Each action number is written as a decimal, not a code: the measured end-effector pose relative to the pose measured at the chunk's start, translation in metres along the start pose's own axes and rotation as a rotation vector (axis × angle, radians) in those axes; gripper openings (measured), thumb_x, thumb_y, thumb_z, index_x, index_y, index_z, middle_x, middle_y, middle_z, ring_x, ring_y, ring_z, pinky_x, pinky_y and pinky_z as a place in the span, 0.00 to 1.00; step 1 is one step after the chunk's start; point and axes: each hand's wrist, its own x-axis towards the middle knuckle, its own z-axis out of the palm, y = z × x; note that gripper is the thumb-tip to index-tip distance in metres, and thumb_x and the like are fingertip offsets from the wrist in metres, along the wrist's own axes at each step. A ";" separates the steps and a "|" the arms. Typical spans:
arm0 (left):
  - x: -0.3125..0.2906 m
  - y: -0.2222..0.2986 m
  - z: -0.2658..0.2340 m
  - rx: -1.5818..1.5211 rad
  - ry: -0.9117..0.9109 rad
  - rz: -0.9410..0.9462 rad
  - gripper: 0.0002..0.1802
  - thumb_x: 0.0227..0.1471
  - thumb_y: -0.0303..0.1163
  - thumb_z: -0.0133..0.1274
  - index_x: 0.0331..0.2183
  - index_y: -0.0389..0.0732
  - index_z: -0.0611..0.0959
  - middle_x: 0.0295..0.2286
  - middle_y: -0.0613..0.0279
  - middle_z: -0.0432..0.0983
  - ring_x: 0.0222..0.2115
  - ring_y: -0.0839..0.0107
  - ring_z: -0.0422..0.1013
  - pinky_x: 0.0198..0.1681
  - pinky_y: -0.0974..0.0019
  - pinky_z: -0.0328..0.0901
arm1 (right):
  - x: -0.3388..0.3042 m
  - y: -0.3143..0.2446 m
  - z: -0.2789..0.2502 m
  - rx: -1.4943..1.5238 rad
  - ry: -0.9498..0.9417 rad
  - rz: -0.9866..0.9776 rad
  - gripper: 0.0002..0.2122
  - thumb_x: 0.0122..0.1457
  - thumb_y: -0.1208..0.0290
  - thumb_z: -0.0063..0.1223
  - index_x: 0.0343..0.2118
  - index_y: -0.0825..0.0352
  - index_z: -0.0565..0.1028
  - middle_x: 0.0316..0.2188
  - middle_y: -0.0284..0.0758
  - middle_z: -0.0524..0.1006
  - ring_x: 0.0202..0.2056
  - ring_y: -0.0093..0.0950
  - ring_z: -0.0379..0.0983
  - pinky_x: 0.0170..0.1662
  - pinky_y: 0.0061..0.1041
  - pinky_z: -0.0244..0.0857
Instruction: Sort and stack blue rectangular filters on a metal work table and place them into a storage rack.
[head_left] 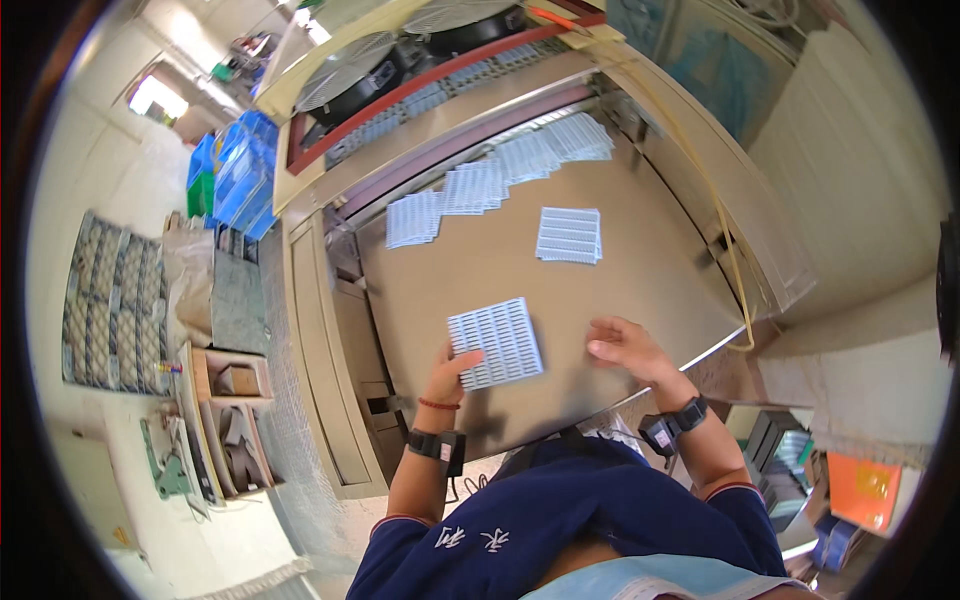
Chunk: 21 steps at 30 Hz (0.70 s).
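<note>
My left hand (pixel 453 374) grips a stack of light-blue slotted panels (pixel 497 342) by its left edge, thumb on top, held over the brown worktop (pixel 640 290). To the right, my right hand (pixel 622 345) hovers above the worktop with its fingers apart and nothing in them. Farther off lies a small stack of similar pale slotted panels (pixel 568 236). Along the far side of the worktop, more slotted panels lie in a fanned, overlapping row, from the left group (pixel 414 219) to the right group (pixel 578 138).
Beyond the worktop stands a machine frame with round fan guards (pixel 345 70). A yellow hose (pixel 725 220) runs down the right side. Blue bins (pixel 245 175) are stacked at the far left, and a wooden shelf (pixel 232 420) with odds and ends stands nearer on the left.
</note>
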 end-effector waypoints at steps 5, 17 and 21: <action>-0.014 0.009 -0.073 -0.013 0.241 0.077 0.24 0.43 0.23 0.56 0.44 0.28 0.70 0.40 0.53 0.73 0.39 0.64 0.72 0.43 0.64 0.67 | 0.011 -0.010 -0.040 -0.040 -0.039 0.063 0.23 0.51 0.62 0.59 0.45 0.73 0.69 0.37 0.38 0.74 0.37 0.26 0.72 0.37 0.23 0.69; -0.018 0.028 -0.092 0.025 0.439 -0.049 0.22 0.44 0.23 0.56 0.41 0.21 0.71 0.38 0.48 0.73 0.36 0.61 0.73 0.41 0.64 0.68 | 0.126 -0.044 -0.100 -0.462 0.074 -0.018 0.15 0.49 0.65 0.59 0.35 0.71 0.75 0.28 0.33 0.75 0.28 0.20 0.70 0.28 0.18 0.66; -0.032 0.030 -0.091 0.023 0.487 -0.049 0.22 0.44 0.23 0.56 0.41 0.21 0.71 0.38 0.48 0.73 0.37 0.62 0.72 0.42 0.64 0.67 | 0.148 -0.047 -0.091 -0.551 0.136 -0.057 0.14 0.49 0.66 0.60 0.34 0.71 0.76 0.27 0.35 0.76 0.28 0.21 0.72 0.29 0.19 0.66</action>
